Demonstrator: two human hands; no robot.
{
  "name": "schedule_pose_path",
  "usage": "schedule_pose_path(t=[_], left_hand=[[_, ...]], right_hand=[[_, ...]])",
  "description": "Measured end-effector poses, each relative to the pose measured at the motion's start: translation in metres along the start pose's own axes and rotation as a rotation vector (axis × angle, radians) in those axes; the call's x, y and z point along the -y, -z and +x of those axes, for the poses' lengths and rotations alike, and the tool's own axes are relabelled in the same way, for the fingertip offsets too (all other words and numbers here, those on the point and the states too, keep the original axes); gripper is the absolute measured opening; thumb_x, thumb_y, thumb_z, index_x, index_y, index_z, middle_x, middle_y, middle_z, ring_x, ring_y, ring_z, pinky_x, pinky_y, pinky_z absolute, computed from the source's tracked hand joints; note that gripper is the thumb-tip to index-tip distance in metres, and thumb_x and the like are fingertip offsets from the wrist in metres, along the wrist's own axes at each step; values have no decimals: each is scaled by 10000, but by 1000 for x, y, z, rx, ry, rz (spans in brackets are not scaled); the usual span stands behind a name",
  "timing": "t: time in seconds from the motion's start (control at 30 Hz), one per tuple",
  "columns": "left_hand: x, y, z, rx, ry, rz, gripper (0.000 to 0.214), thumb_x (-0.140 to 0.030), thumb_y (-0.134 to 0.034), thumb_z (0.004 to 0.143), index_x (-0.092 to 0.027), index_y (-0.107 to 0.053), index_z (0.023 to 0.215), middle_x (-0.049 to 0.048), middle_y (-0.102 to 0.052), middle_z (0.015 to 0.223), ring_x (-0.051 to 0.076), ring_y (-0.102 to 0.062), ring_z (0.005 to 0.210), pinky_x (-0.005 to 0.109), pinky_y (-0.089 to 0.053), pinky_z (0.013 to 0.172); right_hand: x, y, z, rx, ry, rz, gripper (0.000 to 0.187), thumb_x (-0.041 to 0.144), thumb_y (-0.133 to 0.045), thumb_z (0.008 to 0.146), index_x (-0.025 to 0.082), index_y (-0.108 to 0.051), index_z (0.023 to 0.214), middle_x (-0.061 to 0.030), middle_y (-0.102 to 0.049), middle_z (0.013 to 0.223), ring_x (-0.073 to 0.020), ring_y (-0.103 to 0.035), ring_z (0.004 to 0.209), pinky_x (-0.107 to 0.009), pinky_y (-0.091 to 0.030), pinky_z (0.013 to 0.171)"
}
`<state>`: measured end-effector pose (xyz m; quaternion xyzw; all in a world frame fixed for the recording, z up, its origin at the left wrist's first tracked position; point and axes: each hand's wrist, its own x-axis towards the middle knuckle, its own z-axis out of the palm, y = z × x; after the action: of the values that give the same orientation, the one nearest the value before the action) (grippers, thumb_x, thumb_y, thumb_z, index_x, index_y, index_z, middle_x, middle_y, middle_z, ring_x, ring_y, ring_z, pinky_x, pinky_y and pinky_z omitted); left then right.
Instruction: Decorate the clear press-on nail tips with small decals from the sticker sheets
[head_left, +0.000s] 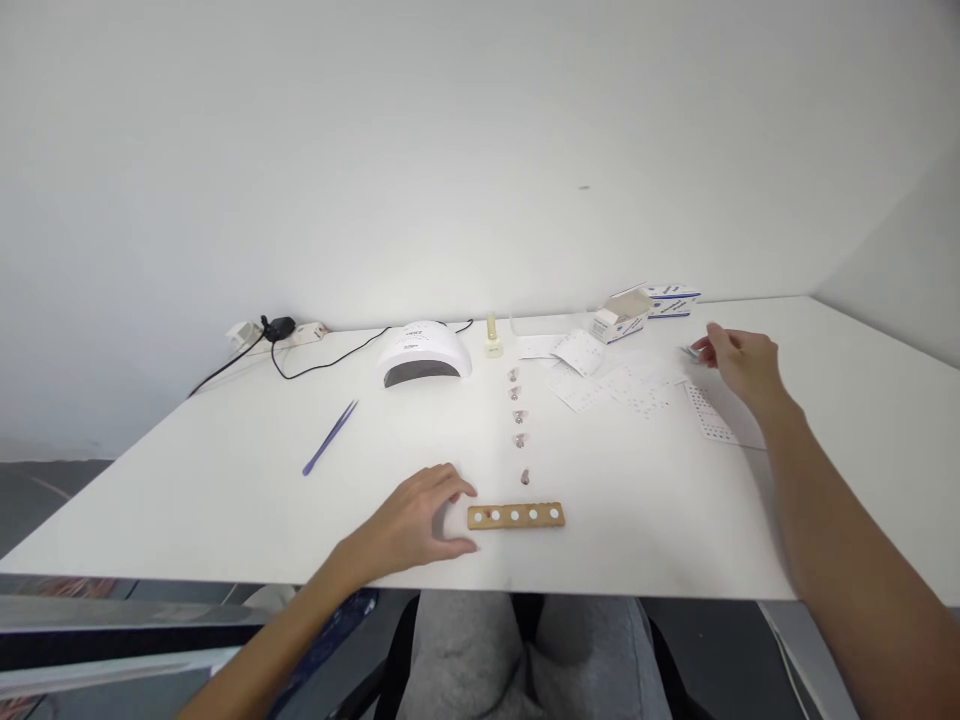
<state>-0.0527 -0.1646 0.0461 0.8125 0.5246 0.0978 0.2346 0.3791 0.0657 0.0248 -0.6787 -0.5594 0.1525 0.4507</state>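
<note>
My left hand rests on the white table with fingers curved and apart, its tips just left of a small wooden strip with a row of white dots. It holds nothing. My right hand reaches far right, fingers pinched on a small silvery object that I cannot make out, above a dotted sheet. Several small nail pieces on stands form a line from the strip toward the back.
A white nail lamp with a black cable sits at the back, a small bottle beside it. A purple stick lies at the left. Sticker sheets and two small boxes lie at the back right.
</note>
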Motion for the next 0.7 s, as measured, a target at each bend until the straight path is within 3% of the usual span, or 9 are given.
schedule_pose_path(t=[0.1,0.2,0.3,0.47,0.57,0.7], left_hand=[[3,-16,-2,-83,-27,-35,195,-347,-601,817,-214,-575,958,36,-568,995,186,-510,923,326,-405,837],[12,-17,-7,-101,-2,-81,156,-338,-590,828,-215,-583,924,23,-577,931,158,-500,822,300,-412,776],[33,-5,-21,-119,41,-76,163,-348,-582,832,-216,-604,925,27,-594,930,152,-506,782,297,-414,758],[82,21,-40,-273,207,-95,223,-410,-636,769,-191,-627,812,18,-619,834,149,-531,742,285,-421,714],[100,30,-33,-349,267,-98,270,-440,-643,743,-182,-640,820,4,-586,738,137,-500,677,267,-395,621],[110,34,-5,-424,304,-115,295,-451,-659,701,-168,-650,786,-20,-533,648,102,-445,585,243,-349,545]], right_hand=[[1,0,-2,6,2,-9,355,350,-468,906,136,-676,714,-50,-640,641,-123,-571,585,-272,-465,728],[-2,0,-3,36,7,-36,351,368,-462,926,137,-663,753,-28,-632,668,-115,-579,612,-292,-481,746],[-6,-1,-2,78,-2,-72,299,387,-485,929,133,-636,889,-26,-647,814,-128,-612,721,-333,-507,747],[-11,-2,0,154,-16,-99,273,353,-518,917,148,-597,1079,-69,-622,1064,-173,-616,897,-369,-518,790],[-10,-2,0,187,-10,-107,287,345,-526,913,154,-582,1121,-76,-604,1117,-188,-608,939,-385,-515,809],[-6,-5,-3,220,9,-111,274,340,-512,921,174,-586,1124,-77,-592,1153,-190,-599,961,-383,-511,826]])
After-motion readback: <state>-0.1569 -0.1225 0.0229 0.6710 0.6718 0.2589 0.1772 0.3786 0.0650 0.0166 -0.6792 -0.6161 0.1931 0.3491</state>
